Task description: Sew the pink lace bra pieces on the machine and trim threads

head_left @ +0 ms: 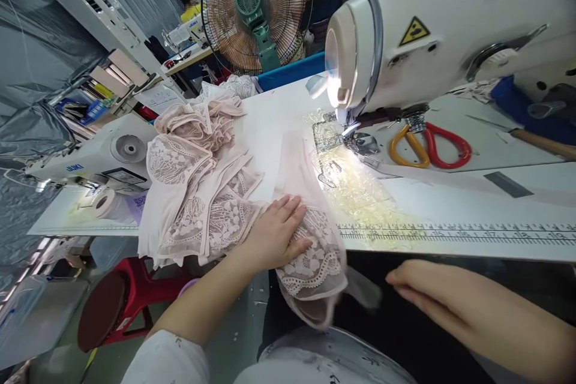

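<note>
My left hand lies flat, fingers stretched out, on a pale pink lace garment piece at the table's front edge. The garment's upper part runs up the white table toward the sewing machine's needle area; its lower end hangs over the edge above my lap. Off to the right, my right hand is in the air below the table edge, its fingers pressed together. A sheer fabric end hangs just left of its fingertips, blurred and seemingly apart from them. Whatever those fingers may hold is hidden.
A heap of pink lace garments lies at left. The sewing machine stands at right, with red- and orange-handled scissors beneath it. A ruler strip follows the front edge. Behind are a fan and another machine; a red stool is below.
</note>
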Tool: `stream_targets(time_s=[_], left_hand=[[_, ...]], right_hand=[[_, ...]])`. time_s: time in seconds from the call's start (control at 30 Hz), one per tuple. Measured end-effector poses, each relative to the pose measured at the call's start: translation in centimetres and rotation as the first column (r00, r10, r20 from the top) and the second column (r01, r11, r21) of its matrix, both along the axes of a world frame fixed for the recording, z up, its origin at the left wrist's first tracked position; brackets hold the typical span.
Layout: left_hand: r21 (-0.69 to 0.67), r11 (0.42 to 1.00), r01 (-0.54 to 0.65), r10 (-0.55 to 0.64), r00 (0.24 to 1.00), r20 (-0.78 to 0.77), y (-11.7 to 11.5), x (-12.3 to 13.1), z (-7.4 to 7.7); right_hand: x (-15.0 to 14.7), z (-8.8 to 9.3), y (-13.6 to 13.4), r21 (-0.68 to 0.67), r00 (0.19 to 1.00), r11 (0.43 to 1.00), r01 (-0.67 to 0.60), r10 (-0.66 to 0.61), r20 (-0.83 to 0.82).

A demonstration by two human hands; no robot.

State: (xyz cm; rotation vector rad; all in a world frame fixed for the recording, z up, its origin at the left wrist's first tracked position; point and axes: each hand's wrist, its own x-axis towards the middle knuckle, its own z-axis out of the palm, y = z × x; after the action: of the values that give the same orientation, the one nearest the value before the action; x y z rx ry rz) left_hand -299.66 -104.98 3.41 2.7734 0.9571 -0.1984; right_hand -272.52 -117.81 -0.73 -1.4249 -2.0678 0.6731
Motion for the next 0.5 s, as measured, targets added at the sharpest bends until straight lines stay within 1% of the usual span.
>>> stream_targets(time_s=[0.07,0.13,0.17,0.2,0.27,0.3,0.37,0.43,0.5], left_hand=[[0.041,0.999,0.012,-0.014,0.999,0.045,-0.1,-0.3,-0.7],[0.082,0.996,0.022,-0.031,0.993,0.111,-0.1,-0.6,-1.2],[0.102,0.994,0.028,-0.044,0.987,0.152,0.0,-0.8,-1.4],[0.123,0.992,0.035,-0.059,0.978,0.198,0.0,-1.0,-1.5],[0.163,0.985,0.055,-0.100,0.955,0.278,0.0,-1.3,-1.8],[0.182,0.981,0.068,-0.123,0.944,0.306,0.0,-1.4,-1.9],[0.218,0.972,0.092,-0.164,0.926,0.339,0.0,-1.5,-2.1],[0.243,0.964,0.104,-0.189,0.915,0.356,0.0,-1.6,-2.3],[0.252,0.962,0.107,-0.197,0.908,0.370,0.0,-1.5,-2.5]], right_hand=[[-0.3,0.1,2.2,0.021,1.000,1.000,-0.002,0.001,0.006],[-1.2,0.3,5.2,0.137,0.997,0.989,0.051,-0.059,0.055],[-1.7,0.4,6.7,0.198,0.992,0.979,0.050,-0.071,0.100],[-2.3,0.6,8.1,0.240,0.985,0.971,0.022,-0.062,0.159],[-3.2,0.9,10.1,0.244,0.955,0.969,-0.037,-0.038,0.294],[-3.4,1.0,10.6,0.217,0.935,0.974,-0.058,-0.023,0.354],[-3.6,1.2,11.0,0.171,0.904,0.984,-0.058,-0.021,0.426],[-3.4,1.1,10.9,0.195,0.910,0.980,-0.035,-0.050,0.412],[-3.1,0.9,10.9,0.241,0.942,0.969,-0.048,-0.037,0.335]])
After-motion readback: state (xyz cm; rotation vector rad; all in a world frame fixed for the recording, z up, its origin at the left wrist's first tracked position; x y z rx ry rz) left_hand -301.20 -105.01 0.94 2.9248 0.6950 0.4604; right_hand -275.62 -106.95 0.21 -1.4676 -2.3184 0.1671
